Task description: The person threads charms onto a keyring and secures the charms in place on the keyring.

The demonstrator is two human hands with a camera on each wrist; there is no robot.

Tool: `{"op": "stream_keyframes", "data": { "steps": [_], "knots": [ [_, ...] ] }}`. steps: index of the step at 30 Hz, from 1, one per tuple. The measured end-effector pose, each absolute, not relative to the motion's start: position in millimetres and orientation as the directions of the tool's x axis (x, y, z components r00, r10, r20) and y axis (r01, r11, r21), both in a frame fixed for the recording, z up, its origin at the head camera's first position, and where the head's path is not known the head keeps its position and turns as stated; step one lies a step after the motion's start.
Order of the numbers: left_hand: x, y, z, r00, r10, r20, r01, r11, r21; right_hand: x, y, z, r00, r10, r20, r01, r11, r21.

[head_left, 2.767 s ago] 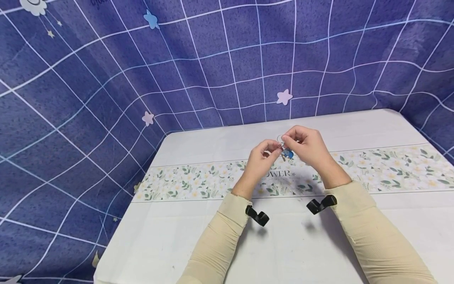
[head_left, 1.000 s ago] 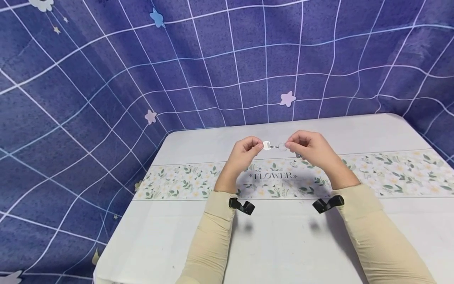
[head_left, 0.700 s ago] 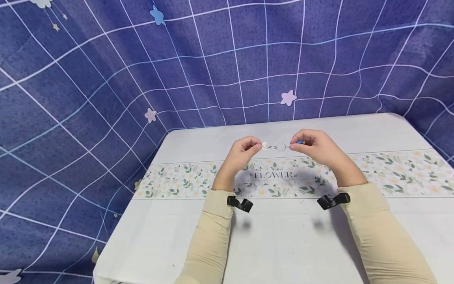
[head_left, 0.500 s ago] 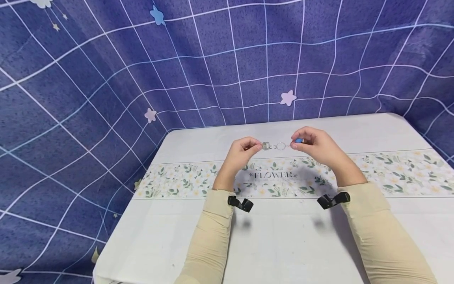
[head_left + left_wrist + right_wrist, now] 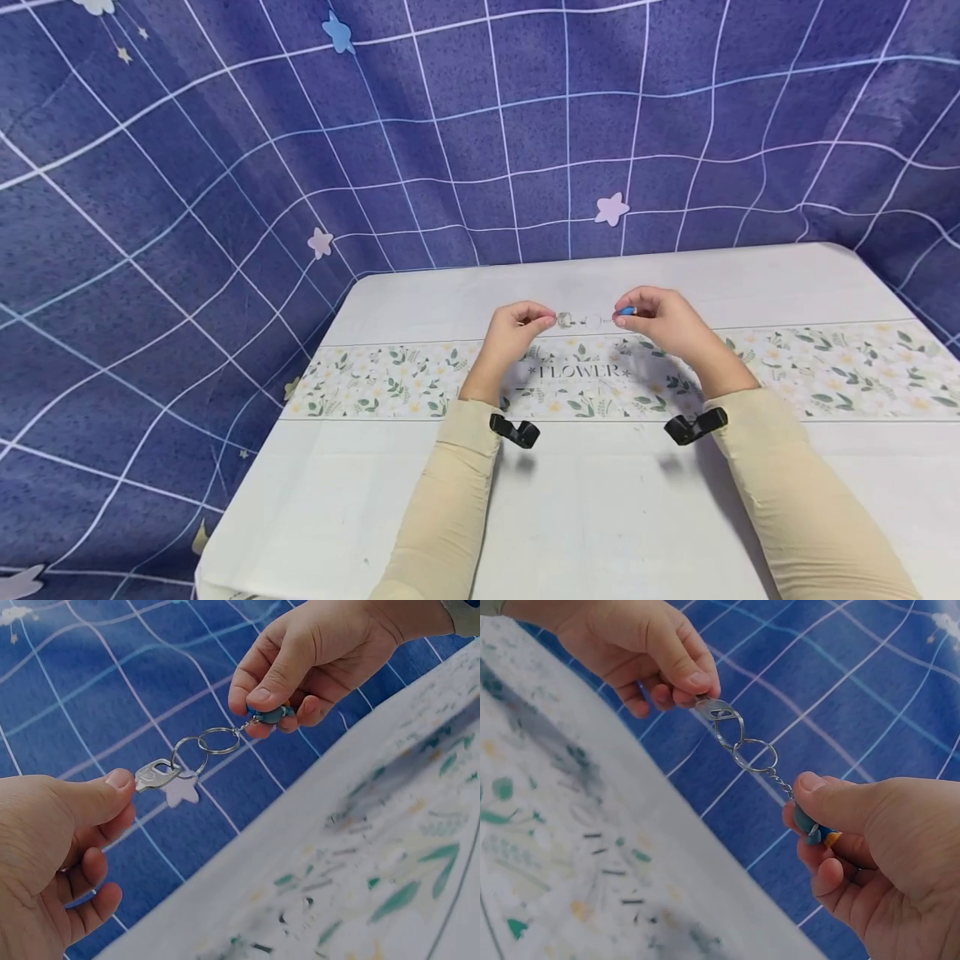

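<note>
My left hand (image 5: 513, 333) pinches a silver key (image 5: 155, 775) by one end between thumb and forefinger. Two linked metal rings (image 5: 754, 755) run from the key's holed head towards the right. A short chain (image 5: 781, 782) joins the farther ring to a small blue figure charm (image 5: 810, 823) with a bit of yellow. The right hand (image 5: 663, 321) pinches that charm between thumb and fingers, which hide part of it. Key, rings and charm stretch in a line between both hands, held up above the table.
A white tablecloth with a flowered band (image 5: 397, 379) lettered FLOWER covers the table (image 5: 585, 508). Behind and at the left hangs a blue gridded curtain (image 5: 450, 125) with stars. Black wrist mounts (image 5: 516, 431) sit on both sleeves.
The hands have moved apart from close together, drawing key, rings and charm out into a line. The right grip shifted from a ring to the charm. Lately both hands sank slightly.
</note>
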State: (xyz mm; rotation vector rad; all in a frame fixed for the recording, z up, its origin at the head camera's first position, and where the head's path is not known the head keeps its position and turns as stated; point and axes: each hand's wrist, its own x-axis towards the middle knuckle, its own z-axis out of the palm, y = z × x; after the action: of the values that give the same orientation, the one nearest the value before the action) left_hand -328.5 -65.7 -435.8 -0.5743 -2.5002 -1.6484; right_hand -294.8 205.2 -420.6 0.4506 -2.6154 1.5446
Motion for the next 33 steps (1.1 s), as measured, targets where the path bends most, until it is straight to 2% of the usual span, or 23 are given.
{"op": "stream_keyframes", "data": {
  "steps": [9,16,24,33],
  "knots": [
    [-336.9,-64.7,-462.8,-0.954,0.239,0.182,0.26,0.354,0.898,-306.3,203.1,-451.3,-0.956,-0.2,0.212,-0.278,0.406,-0.87],
    [-339.2,-63.3,-478.9,-0.97,0.208,0.124,0.203,0.416,0.887,-311.8,202.8,-469.3,-0.971,-0.183,0.157,-0.226,0.464,-0.857],
    [-341.3,-62.6,-488.5,-0.968,0.215,0.13,0.225,0.513,0.828,-312.9,201.1,-477.3,-0.975,-0.177,0.131,-0.21,0.571,-0.794],
    [-341.9,-61.7,-494.2,-0.943,0.269,0.199,0.327,0.617,0.716,-315.1,199.6,-485.4,-0.97,-0.173,0.169,-0.241,0.625,-0.742]
  ]
}}
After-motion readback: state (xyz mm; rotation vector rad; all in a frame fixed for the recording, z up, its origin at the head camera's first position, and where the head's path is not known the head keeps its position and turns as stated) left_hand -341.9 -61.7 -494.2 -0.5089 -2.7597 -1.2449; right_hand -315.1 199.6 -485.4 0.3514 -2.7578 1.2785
